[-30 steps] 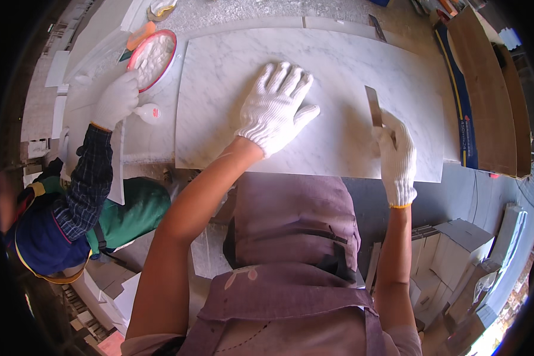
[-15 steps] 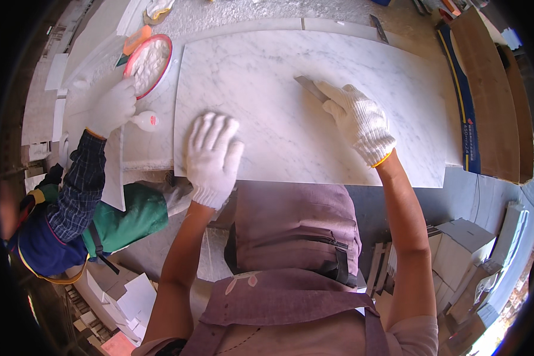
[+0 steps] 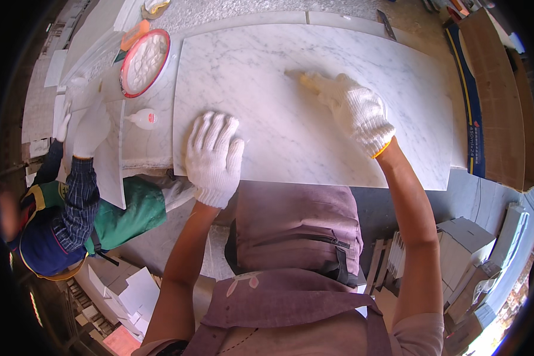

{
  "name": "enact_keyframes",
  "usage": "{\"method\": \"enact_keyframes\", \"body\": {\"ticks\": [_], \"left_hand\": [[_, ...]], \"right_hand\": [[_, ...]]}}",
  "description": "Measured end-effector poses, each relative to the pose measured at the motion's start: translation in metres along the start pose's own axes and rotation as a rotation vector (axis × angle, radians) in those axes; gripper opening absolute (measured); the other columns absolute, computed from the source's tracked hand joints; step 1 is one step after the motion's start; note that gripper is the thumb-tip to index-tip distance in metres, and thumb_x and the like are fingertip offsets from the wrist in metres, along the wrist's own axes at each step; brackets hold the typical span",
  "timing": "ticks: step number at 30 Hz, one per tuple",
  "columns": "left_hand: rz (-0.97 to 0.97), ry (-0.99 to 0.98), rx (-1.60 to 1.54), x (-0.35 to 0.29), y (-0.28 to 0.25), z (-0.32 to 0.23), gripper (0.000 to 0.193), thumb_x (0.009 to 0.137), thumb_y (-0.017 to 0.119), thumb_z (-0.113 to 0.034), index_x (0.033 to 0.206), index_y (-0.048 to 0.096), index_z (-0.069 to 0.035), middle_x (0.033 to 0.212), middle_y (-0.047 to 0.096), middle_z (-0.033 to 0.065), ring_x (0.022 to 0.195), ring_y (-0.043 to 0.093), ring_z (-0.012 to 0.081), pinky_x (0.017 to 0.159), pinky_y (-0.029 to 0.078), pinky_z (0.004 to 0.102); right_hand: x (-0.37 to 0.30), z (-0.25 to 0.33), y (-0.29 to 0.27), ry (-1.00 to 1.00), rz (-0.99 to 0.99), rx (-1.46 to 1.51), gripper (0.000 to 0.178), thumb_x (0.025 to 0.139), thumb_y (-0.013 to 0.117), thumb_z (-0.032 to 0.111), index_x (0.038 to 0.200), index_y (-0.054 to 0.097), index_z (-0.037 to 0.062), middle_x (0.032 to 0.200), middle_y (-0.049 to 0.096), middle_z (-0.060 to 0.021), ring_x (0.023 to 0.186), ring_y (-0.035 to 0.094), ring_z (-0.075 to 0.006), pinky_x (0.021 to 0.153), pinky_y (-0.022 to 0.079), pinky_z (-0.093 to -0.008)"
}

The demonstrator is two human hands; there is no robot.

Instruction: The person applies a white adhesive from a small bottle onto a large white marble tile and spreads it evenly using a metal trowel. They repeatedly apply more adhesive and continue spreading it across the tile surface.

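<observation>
A white marble slab (image 3: 261, 65) with grey veins lies flat before me, its near edge by my lap. On its left part my left hand (image 3: 215, 151), in a white knit glove, rests flat with the fingers stretched out. Over the right half of the slab, my gloved right hand (image 3: 353, 110) is closed around a flat metal scraper (image 3: 293, 74). Only the scraper's tip shows, blurred, pointing to the far left at the slab's surface; the fingers cover the rest of it.
Left of the slab stand a red-rimmed bowl (image 3: 124, 83) of white paste and a small white bottle (image 3: 142, 118). A co-worker's gloved hand (image 3: 92, 127) works at another panel there. A knife (image 3: 387, 25) lies beyond the slab; a cardboard box (image 3: 495, 95) stands at right.
My right hand has shifted slightly left and turned, hiding more of the scraper. My left hand stays put. The co-worker's hand has moved from the bowl toward the left.
</observation>
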State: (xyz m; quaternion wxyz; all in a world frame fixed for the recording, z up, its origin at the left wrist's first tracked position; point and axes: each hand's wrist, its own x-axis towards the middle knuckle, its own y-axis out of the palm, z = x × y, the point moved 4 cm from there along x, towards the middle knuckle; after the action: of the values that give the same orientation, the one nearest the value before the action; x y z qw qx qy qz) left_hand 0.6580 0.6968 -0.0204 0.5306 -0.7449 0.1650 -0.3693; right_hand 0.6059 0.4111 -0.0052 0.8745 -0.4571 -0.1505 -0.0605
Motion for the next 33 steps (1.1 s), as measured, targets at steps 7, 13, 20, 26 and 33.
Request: {"method": "enact_keyframes", "body": {"ticks": [7, 13, 20, 26, 33], "left_hand": [[0.009, -0.003, 0.008, 0.002, 0.004, 0.007, 0.04, 0.1, 0.069, -0.027, 0.131, 0.076, -0.004, 0.135, 0.073, 0.0179, 0.135, 0.062, 0.0438, 0.123, 0.043, 0.0572], [0.003, -0.01, 0.001, 0.002, 0.006, 0.012, 0.039, 0.1, 0.069, -0.028, 0.131, 0.076, -0.004, 0.133, 0.073, 0.0183, 0.135, 0.062, 0.0435, 0.123, 0.043, 0.0566], [-0.017, 0.011, -0.025, 0.002, 0.003, 0.007, 0.037, 0.1, 0.069, -0.027, 0.127, 0.077, -0.004, 0.132, 0.074, 0.0175, 0.133, 0.063, 0.0431, 0.121, 0.045, 0.0566], [-0.042, 0.007, -0.016, 0.0, 0.002, 0.002, 0.036, 0.099, 0.069, -0.026, 0.127, 0.077, -0.004, 0.132, 0.074, 0.0171, 0.132, 0.064, 0.0427, 0.12, 0.046, 0.0567], [-0.05, 0.015, -0.036, -0.001, 0.002, 0.002, 0.035, 0.099, 0.07, -0.026, 0.126, 0.077, -0.004, 0.132, 0.074, 0.0178, 0.133, 0.064, 0.0431, 0.119, 0.046, 0.0572]], "right_hand": [[-0.004, -0.002, 0.009, 0.062, 0.381, 0.052, 0.058, 0.101, 0.067, 0.017, 0.158, 0.057, 0.0122, 0.158, 0.061, -0.0103, 0.129, 0.065, -0.0308, 0.11, 0.054, -0.0407], [0.001, 0.011, 0.015, 0.038, 0.412, 0.005, 0.057, 0.101, 0.068, 0.017, 0.157, 0.059, 0.0124, 0.142, 0.065, -0.0119, 0.118, 0.067, -0.0321, 0.102, 0.056, -0.042], [-0.01, 0.002, 0.008, 0.029, 0.207, 0.094, 0.052, 0.105, 0.067, 0.009, 0.156, 0.064, 0.0176, 0.103, 0.073, -0.0124, 0.095, 0.072, -0.0286, 0.081, 0.059, -0.0419], [0.003, -0.016, 0.02, -0.142, 0.045, 0.158, 0.047, 0.108, 0.064, 0.012, 0.155, 0.064, 0.0161, 0.129, 0.075, -0.0168, 0.111, 0.075, -0.0311, 0.096, 0.059, -0.0414], [0.045, -0.04, 0.01, 0.033, 0.212, 0.087, 0.046, 0.111, 0.06, 0.022, 0.156, 0.063, 0.0164, 0.129, 0.075, -0.0179, 0.111, 0.072, -0.033, 0.1, 0.057, -0.0425]]}}
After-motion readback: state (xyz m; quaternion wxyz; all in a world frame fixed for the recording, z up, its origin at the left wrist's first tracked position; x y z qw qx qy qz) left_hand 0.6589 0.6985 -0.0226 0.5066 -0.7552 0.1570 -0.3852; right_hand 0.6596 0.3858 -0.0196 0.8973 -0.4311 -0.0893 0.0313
